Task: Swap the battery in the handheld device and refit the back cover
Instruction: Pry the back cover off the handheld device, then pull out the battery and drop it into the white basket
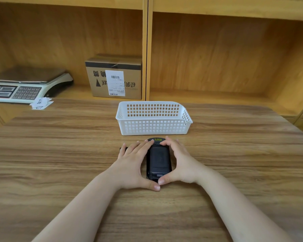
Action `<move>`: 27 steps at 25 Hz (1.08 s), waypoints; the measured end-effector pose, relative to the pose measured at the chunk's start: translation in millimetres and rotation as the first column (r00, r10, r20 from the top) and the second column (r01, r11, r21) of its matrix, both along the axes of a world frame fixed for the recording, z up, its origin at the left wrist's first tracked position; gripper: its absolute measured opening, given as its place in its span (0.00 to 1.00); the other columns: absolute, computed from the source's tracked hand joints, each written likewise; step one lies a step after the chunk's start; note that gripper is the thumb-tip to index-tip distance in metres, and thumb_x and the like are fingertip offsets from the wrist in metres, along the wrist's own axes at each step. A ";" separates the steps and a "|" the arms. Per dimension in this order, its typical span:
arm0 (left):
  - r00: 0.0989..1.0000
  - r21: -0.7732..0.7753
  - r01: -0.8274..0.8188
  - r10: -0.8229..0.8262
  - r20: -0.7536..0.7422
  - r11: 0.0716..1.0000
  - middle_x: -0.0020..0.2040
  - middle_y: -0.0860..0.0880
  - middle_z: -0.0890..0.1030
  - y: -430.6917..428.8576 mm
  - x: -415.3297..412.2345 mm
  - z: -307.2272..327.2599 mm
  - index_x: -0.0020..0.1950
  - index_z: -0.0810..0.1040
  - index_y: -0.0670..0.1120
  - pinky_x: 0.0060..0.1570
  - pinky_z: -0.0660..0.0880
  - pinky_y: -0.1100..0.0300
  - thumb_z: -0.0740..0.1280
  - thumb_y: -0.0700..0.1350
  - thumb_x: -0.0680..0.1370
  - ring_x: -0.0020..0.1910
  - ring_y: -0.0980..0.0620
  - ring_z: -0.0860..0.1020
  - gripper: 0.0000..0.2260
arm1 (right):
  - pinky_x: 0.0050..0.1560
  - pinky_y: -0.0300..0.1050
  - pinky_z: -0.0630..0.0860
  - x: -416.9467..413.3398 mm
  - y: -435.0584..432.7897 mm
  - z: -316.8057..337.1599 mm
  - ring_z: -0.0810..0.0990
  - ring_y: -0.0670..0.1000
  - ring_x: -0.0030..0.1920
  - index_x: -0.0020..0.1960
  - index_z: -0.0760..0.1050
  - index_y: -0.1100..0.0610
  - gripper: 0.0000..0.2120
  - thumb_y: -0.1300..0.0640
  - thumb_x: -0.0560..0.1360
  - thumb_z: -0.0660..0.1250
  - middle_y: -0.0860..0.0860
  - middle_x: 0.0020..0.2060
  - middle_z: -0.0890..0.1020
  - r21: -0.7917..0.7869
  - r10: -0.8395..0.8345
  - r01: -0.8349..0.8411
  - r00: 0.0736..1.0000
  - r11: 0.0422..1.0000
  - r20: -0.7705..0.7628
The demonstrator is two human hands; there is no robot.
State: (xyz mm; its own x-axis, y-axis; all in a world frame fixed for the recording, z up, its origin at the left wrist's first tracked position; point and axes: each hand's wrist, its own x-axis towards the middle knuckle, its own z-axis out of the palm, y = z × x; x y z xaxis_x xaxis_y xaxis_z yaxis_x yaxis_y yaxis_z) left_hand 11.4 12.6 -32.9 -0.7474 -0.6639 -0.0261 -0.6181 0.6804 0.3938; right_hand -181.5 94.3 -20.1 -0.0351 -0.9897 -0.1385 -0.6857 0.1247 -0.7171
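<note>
A black handheld device (158, 158) lies back side up on the wooden table, its long axis pointing away from me. My left hand (134, 163) cups its left side and my right hand (177, 163) cups its right side. Both thumbs meet at the near end and the fingertips rest on the far end by a small yellow label (158, 139). A dark flat object (122, 148), partly hidden under my left fingers, lies just left of the device; I cannot tell what it is.
A white perforated plastic basket (154, 127) stands just beyond the device. Shelving behind holds a cardboard box (114, 79) and a weighing scale (24, 84) at the left. Small paper slips (41, 103) lie at the table's far left.
</note>
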 end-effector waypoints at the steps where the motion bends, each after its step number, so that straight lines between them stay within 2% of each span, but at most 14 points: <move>1: 1.000 0.009 -0.007 0.008 -0.018 1.000 0.80 0.56 0.47 0.3 0.2 0.6 0.76 0.36 0.61 0.75 0.39 0.42 0.70 0.76 0.54 0.78 0.53 0.40 0.62 | 0.75 0.54 0.55 -0.2 1.2 -1.3 0.53 0.48 0.76 0.67 0.59 0.35 0.51 0.41 0.51 0.82 0.41 0.74 0.58 -0.044 -0.005 0.008 0.998 0.999 0.059; 3: 0.999 0.014 -0.015 0.015 -0.035 1.000 0.80 0.54 0.50 2.2 -0.2 3.1 0.76 0.35 0.60 0.75 0.39 0.42 0.71 0.74 0.53 0.78 0.53 0.40 0.63 | 0.72 0.50 0.64 -0.6 3.4 -1.0 0.66 0.44 0.70 0.65 0.64 0.35 0.43 0.44 0.55 0.82 0.41 0.68 0.70 -0.156 -0.018 0.042 0.988 0.987 0.153; 5: 0.999 -0.004 -0.008 0.008 -0.032 1.000 0.79 0.54 0.50 4.3 -0.6 6.3 0.76 0.37 0.58 0.75 0.39 0.41 0.72 0.74 0.54 0.78 0.53 0.39 0.63 | 0.66 0.47 0.69 1.2 5.9 7.1 0.75 0.43 0.62 0.61 0.71 0.36 0.28 0.49 0.65 0.78 0.41 0.57 0.81 -0.224 -0.080 0.134 0.969 0.965 0.235; 7: 1.000 -0.026 -0.002 0.001 -0.020 1.000 0.79 0.55 0.49 5.3 -0.1 8.7 0.77 0.39 0.57 0.75 0.40 0.41 0.72 0.74 0.54 0.78 0.53 0.39 0.63 | 0.59 0.46 0.73 5.0 8.0 18.6 0.82 0.45 0.51 0.56 0.76 0.40 0.16 0.56 0.73 0.72 0.46 0.45 0.86 -0.223 -0.158 0.246 0.924 0.943 0.349; 9: 1.000 -0.049 -0.002 0.001 -0.011 0.999 0.80 0.56 0.50 5.0 1.6 9.7 0.77 0.41 0.58 0.76 0.43 0.41 0.71 0.75 0.53 0.79 0.52 0.42 0.62 | 0.56 0.47 0.75 4.6 7.8 27.1 0.83 0.47 0.49 0.55 0.79 0.42 0.13 0.59 0.75 0.69 0.51 0.44 0.86 -0.184 -0.239 0.358 0.850 0.915 0.469; 11: 1.000 -0.071 0.005 -0.005 -0.003 0.997 0.80 0.56 0.50 4.5 2.9 9.1 0.77 0.42 0.60 0.75 0.44 0.40 0.69 0.77 0.53 0.79 0.52 0.45 0.61 | 0.52 0.49 0.77 -6.1 6.2 32.4 0.83 0.51 0.48 0.58 0.78 0.46 0.14 0.61 0.76 0.68 0.53 0.47 0.86 -0.110 -0.327 0.486 0.722 0.867 0.610; 13: 1.000 -0.081 0.013 -0.012 0.013 0.997 0.80 0.57 0.48 4.4 2.2 7.4 0.78 0.43 0.59 0.75 0.42 0.40 0.65 0.79 0.54 0.78 0.53 0.43 0.59 | 0.44 0.49 0.77 -27.1 8.5 33.7 0.82 0.52 0.43 0.59 0.77 0.53 0.12 0.62 0.77 0.67 0.54 0.48 0.85 -0.029 -0.437 0.601 0.612 0.799 0.659; 15: 0.999 -0.083 0.015 -0.013 0.034 0.996 0.80 0.57 0.47 3.7 1.2 5.9 0.78 0.42 0.58 0.75 0.40 0.41 0.61 0.80 0.57 0.78 0.54 0.41 0.57 | 0.40 0.48 0.77 -48.9 15.3 27.6 0.81 0.53 0.44 0.59 0.77 0.57 0.11 0.61 0.78 0.66 0.54 0.48 0.84 0.036 -0.546 0.636 0.631 0.771 0.551; 18: 0.999 -0.080 0.012 -0.009 0.044 0.997 0.80 0.58 0.46 2.0 0.2 4.1 0.78 0.42 0.57 0.75 0.39 0.41 0.59 0.80 0.60 0.78 0.54 0.40 0.55 | 0.38 0.44 0.75 -61.0 26.9 13.2 0.81 0.53 0.43 0.57 0.79 0.56 0.09 0.58 0.77 0.66 0.52 0.48 0.84 0.059 -0.581 0.592 0.760 0.804 0.291; 21: 0.999 -0.075 0.006 -0.003 0.035 0.997 0.80 0.58 0.46 0.4 0.8 3.4 0.78 0.42 0.57 0.75 0.38 0.42 0.58 0.79 0.61 0.78 0.55 0.40 0.54 | 0.43 0.42 0.71 -58.3 29.1 6.8 0.79 0.49 0.45 0.58 0.78 0.53 0.11 0.54 0.77 0.67 0.49 0.49 0.82 -0.070 -0.551 0.552 0.834 0.831 0.030; 23: 1.000 -0.056 -0.006 0.008 0.027 0.998 0.80 0.58 0.46 -0.7 1.6 3.8 0.79 0.44 0.56 0.75 0.39 0.43 0.59 0.79 0.60 0.78 0.56 0.40 0.54 | 0.48 0.42 0.69 -56.8 27.8 4.0 0.76 0.48 0.48 0.60 0.77 0.53 0.13 0.52 0.77 0.67 0.48 0.49 0.79 -0.101 -0.510 0.500 0.846 0.860 -0.156; 25: 1.000 -0.043 -0.012 0.013 0.020 0.999 0.80 0.58 0.47 -1.3 2.0 5.4 0.79 0.45 0.56 0.76 0.39 0.44 0.61 0.79 0.59 0.78 0.56 0.41 0.55 | 0.49 0.41 0.68 -54.9 27.2 -0.5 0.76 0.48 0.50 0.60 0.78 0.53 0.14 0.52 0.76 0.67 0.48 0.52 0.79 -0.100 -0.475 0.465 0.850 0.880 -0.229; 27: 1.000 -0.026 -0.012 0.012 0.017 1.000 0.80 0.59 0.47 -1.5 1.3 6.5 0.79 0.45 0.56 0.76 0.39 0.44 0.62 0.79 0.58 0.78 0.57 0.41 0.56 | 0.52 0.42 0.70 -52.1 28.9 0.2 0.76 0.49 0.54 0.61 0.78 0.52 0.15 0.51 0.75 0.68 0.48 0.56 0.76 -0.231 -0.472 0.418 0.837 0.878 -0.278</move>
